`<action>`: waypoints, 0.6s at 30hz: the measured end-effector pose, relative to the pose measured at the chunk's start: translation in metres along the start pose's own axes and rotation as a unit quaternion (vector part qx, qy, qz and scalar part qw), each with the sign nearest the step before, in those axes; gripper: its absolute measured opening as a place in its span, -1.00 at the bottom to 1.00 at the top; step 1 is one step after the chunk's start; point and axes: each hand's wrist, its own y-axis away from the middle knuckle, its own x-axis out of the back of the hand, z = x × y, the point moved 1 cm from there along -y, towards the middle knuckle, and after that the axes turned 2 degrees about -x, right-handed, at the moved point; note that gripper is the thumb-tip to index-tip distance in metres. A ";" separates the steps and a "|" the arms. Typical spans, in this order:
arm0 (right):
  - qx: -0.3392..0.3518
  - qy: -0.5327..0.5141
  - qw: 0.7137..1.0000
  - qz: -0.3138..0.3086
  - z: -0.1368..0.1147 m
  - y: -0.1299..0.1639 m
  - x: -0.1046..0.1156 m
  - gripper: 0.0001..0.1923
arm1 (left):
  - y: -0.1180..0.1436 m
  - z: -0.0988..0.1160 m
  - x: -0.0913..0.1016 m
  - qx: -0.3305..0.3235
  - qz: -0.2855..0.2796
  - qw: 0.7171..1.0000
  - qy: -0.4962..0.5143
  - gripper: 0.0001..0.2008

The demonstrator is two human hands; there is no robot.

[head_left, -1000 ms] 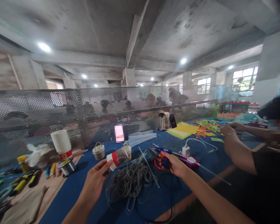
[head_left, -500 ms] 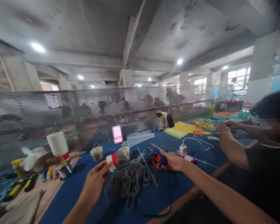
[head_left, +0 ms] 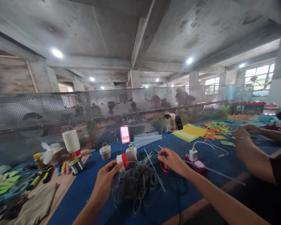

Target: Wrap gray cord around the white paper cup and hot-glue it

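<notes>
While the left hand is holding a cup above the counter, its thumb and fingers are grasping the white end, and the cup is tilting almost onto its side. A red band is circling its middle, and a grayish-brown wrap is covering the end pointing right. Behind that end, a basket is showing only in part, so I cannot tell whether the two are touching. Another basket is standing upright to the left, apart from the hand. The right hand is reaching in from the other side with its thumb and fingers drawn close together; I cannot tell whether they are grasping anything. Just below them, part of a red loop is showing. Between the forearms, gray cord is lying in a loose heap, and a pale blue stick is slanting along its right side. Farther left, a stack of cups is standing near a spool, while pliers and a cloth are lying nearer the wearer. Beyond the right hand, a charger is standing with a white cable curling from it, and yellow sheets are lying near colorful scraps. A co-worker's arm is stretching over the counter at the right, and a perforated screen is running along the back.
</notes>
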 end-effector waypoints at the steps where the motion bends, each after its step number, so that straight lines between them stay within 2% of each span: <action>1: 0.003 -0.074 0.997 -0.039 -0.008 0.001 -0.016 -0.66 | 0.000 0.001 0.000 -0.001 0.000 1.000 -0.002 -0.63; 3: -0.009 -0.202 0.972 -0.119 -0.024 0.002 -0.048 -0.55 | 0.001 0.003 -0.001 -0.005 0.000 1.000 -0.002 -0.63; 5: -0.006 -0.280 0.947 -0.157 -0.036 0.003 -0.074 -0.47 | 0.002 0.006 -0.001 -0.009 0.004 1.000 0.003 -0.62; 9: -0.019 -0.343 0.913 -0.220 -0.045 -0.003 -0.101 -0.46 | 0.002 0.007 0.001 -0.025 0.011 1.000 -0.002 -0.63; 11: -0.032 -0.320 0.923 -0.212 -0.043 -0.009 -0.103 -0.57 | 0.001 0.006 0.003 -0.038 0.016 0.999 -0.019 -0.64; 13: -0.025 -0.274 0.945 -0.177 -0.040 -0.014 -0.102 -0.71 | 0.000 0.004 0.006 -0.053 0.027 0.997 -0.042 -0.64; 15: 0.004 -0.225 0.965 -0.136 -0.040 -0.017 -0.096 -0.81 | 0.000 0.003 0.008 -0.063 0.034 0.995 -0.067 -0.64; 18: 0.055 -0.167 0.981 -0.080 -0.048 -0.016 -0.084 -0.83 | 0.001 0.003 0.007 -0.063 0.028 0.993 -0.099 -0.63</action>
